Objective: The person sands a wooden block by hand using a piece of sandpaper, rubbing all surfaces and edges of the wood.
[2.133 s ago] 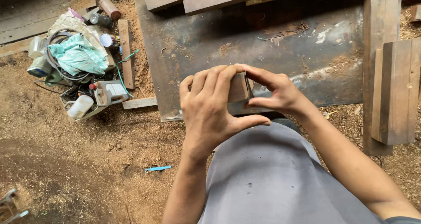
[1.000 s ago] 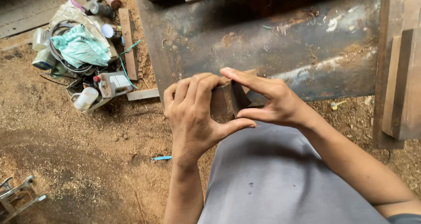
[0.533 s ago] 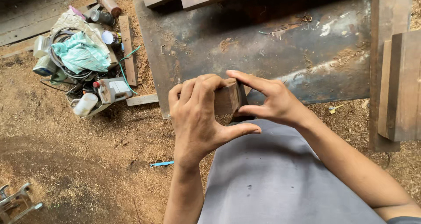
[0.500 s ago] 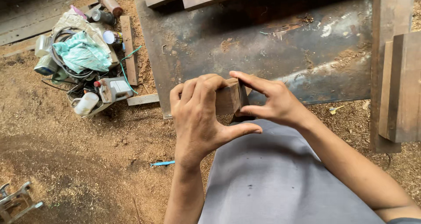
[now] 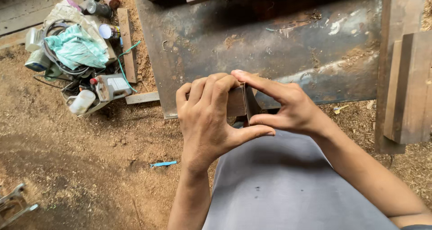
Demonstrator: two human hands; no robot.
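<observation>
So that it stays steady above the metal sheet (image 5: 288,45), a small wooden block (image 5: 238,101) is clenched by the fingers of the left hand (image 5: 211,117) and right hand (image 5: 288,106).

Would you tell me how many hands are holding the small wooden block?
2: the left hand wraps the wooden block from the left; the right hand pinches its right edge.
</observation>
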